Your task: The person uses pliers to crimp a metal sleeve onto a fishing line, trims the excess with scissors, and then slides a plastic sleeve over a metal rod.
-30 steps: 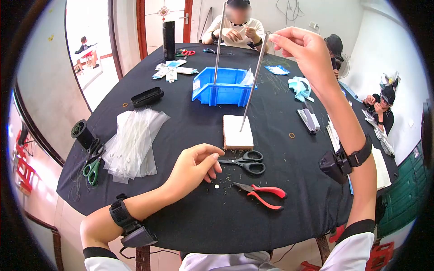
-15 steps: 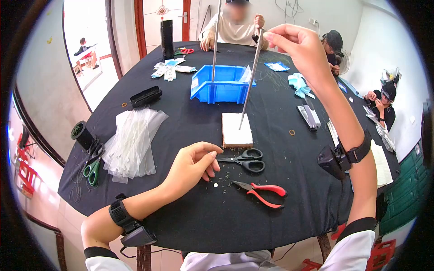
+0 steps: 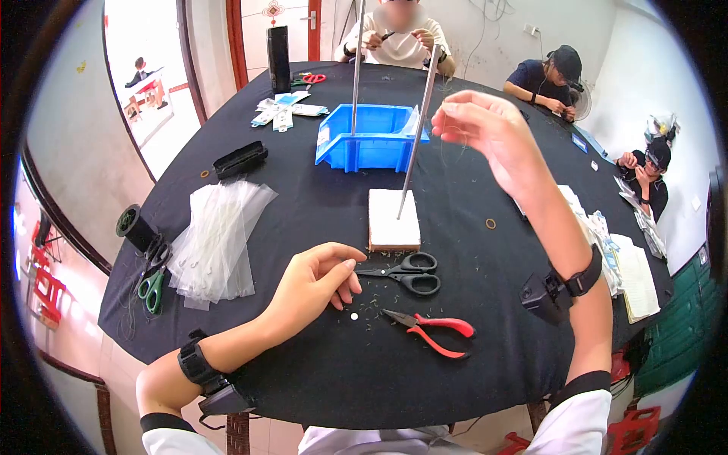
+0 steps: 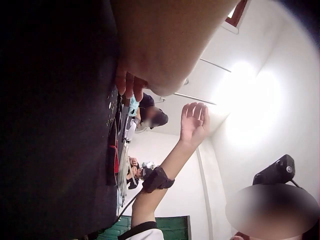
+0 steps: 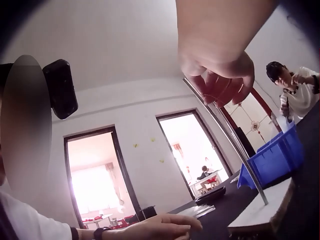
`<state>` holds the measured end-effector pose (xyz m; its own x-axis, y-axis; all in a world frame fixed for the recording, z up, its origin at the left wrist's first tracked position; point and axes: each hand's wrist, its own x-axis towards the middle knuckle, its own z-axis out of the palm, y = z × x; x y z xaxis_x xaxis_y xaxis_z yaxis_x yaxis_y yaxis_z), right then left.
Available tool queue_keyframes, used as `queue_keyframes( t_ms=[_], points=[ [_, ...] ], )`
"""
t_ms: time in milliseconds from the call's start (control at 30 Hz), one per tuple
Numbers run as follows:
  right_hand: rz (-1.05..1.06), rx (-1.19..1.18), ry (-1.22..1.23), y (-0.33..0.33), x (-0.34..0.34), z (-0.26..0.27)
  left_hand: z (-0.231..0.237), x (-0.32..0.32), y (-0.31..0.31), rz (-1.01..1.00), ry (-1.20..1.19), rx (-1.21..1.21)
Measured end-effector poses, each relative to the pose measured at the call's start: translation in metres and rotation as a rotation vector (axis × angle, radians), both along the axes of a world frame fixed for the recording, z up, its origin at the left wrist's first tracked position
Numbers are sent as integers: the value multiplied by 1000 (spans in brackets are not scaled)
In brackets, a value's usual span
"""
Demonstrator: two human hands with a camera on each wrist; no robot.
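In the head view my right hand (image 3: pixel 493 140) is raised beside the upper part of a metal rod (image 3: pixel 418 133), its fingers bent round a thin thread (image 3: pixel 463 145). Fine loops of the thread (image 5: pixel 216 89) cross those fingers in the right wrist view. The rod leans slightly, its foot on a white-topped block (image 3: pixel 394 216). Low over the cloth, my left hand (image 3: pixel 309 288) hangs with loosely curled fingers, by the tips of black scissors (image 3: pixel 413 273). No object shows in it. Red-handled pliers (image 3: pixel 432 330) lie to its right.
Beyond the block are a blue bin (image 3: pixel 379 155) and a second rod (image 3: pixel 356 76). On the left lie clear plastic bags (image 3: pixel 220 243), green-handled scissors (image 3: pixel 152 288) and a thread spool (image 3: pixel 135 226). Papers (image 3: pixel 631 280) lie at right; several people sit around the table.
My right hand has come down from the rod's top and its fingers have curled more. My left hand has barely moved. The view has shifted slightly.
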<state>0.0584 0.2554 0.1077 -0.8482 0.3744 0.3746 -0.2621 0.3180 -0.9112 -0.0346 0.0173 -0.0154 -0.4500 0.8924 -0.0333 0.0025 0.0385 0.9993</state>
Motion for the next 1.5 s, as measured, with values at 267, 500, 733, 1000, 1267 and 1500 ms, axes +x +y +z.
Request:
queue_keyframes(
  t_ms=[267, 500, 733, 1000, 1267, 1500],
  points=[
    [32, -202, -25, 4, 5, -24, 20, 13, 6, -44, -40, -60],
    [122, -233, -75, 2, 16, -28, 76, 11, 42, 137, 321, 139],
    [225, -386, -122, -3, 21, -35, 98, 16, 83, 117, 237, 279],
    [386, -773, -280, 5, 19, -40, 91, 8, 86, 75, 108, 272],
    [333, -756, -229, 5, 15, -42, 75, 11, 86, 41, -12, 180],
    [112, -583, -397, 10, 26, -51, 70, 12, 80, -56, 14, 33]
  ],
)
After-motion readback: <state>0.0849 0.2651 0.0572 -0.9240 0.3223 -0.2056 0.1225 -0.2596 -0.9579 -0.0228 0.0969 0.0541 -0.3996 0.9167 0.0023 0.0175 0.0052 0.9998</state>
